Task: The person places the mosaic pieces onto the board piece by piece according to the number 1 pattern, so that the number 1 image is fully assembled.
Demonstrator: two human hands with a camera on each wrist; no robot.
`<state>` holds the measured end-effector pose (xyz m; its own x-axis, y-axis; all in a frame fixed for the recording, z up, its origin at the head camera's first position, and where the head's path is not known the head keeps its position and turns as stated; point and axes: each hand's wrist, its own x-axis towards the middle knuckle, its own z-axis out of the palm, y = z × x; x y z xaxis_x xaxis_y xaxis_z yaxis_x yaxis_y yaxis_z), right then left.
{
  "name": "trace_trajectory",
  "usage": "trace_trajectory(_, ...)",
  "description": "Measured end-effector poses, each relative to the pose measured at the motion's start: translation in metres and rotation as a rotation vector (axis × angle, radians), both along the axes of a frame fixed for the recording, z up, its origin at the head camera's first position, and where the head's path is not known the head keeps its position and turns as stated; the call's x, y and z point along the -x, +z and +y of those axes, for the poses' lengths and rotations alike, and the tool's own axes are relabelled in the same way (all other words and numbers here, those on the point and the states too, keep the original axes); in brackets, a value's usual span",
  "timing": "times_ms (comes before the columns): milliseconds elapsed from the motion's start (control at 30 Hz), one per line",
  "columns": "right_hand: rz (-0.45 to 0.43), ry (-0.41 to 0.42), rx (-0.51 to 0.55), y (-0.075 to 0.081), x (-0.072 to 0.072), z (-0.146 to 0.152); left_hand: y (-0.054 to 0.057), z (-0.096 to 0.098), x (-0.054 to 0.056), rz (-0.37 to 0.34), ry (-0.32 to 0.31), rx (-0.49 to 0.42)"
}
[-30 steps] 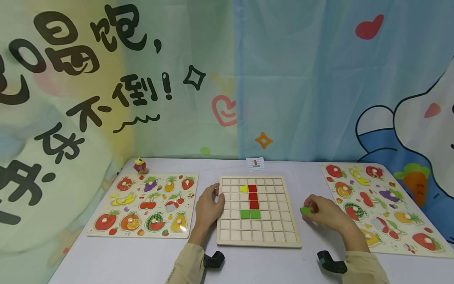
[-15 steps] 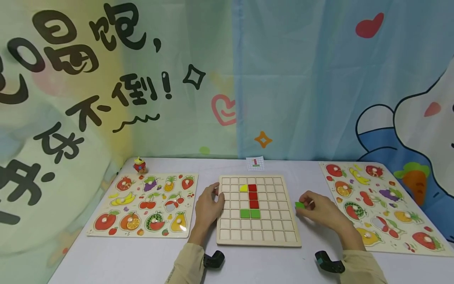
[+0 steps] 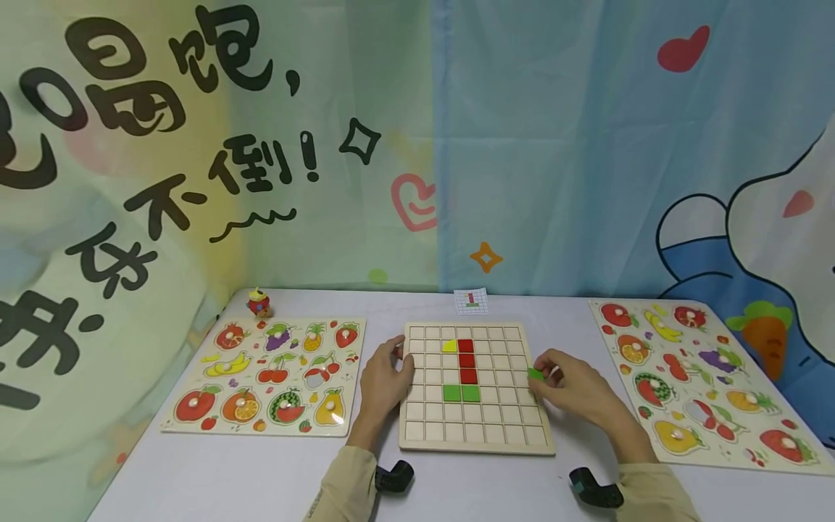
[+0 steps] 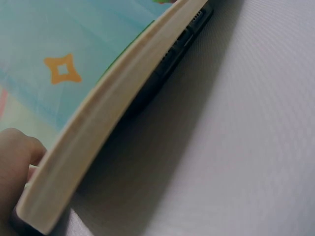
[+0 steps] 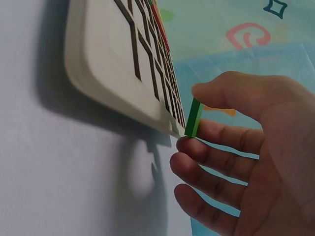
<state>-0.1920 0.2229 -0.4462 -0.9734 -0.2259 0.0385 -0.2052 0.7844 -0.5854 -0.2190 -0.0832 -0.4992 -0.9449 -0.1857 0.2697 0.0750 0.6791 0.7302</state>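
A wooden grid board [image 3: 499,417] lies mid-table, its left edge held by my left hand [image 3: 385,377]. On the board sit a yellow piece [image 3: 450,346], a short column of red tiles [image 3: 467,360] and two green tiles [image 3: 460,393] side by side. My right hand [image 3: 574,380] pinches another green tile [image 3: 536,373] between thumb and index finger, level with the board's right rim. The right wrist view shows this tile [image 5: 193,118] edge-on, the other fingers spread below it. In the left wrist view the board's edge [image 4: 98,132] runs diagonally, with a finger [image 4: 17,157] at its corner.
Fruit puzzle boards lie left [image 3: 267,428] and right [image 3: 704,384]. A small grid card [image 3: 471,301] stands behind the board, and a toy figure [image 3: 259,303] at the back left. Under the board's edge shows a dark object [image 4: 157,78]. A printed curtain [image 3: 522,159] hangs behind.
My right hand has moved left with the green tile, from beside the board to its right rim. The left hand stays on the board's left edge.
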Motion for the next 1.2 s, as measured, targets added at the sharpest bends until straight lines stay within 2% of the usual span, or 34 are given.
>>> trace_trajectory(467, 0.084, 0.002, -0.022, -0.005, -0.001, -0.016, -0.001, 0.0, 0.001, 0.005, -0.002, -0.002)
trace_trajectory(667, 0.07, 0.017, -0.011, -0.007, -0.002, -0.022, -0.001, 0.0, 0.0, 0.005, -0.005, 0.0)
trace_trajectory(933, 0.084, 0.089, -0.032, -0.01, -0.002, -0.029, 0.001, 0.001, -0.001, 0.004, -0.007, -0.005)
trace_trajectory(1200, 0.011, 0.203, 0.081, -0.013, -0.002, -0.033, 0.001, 0.0, -0.001, 0.003, -0.007, -0.002)
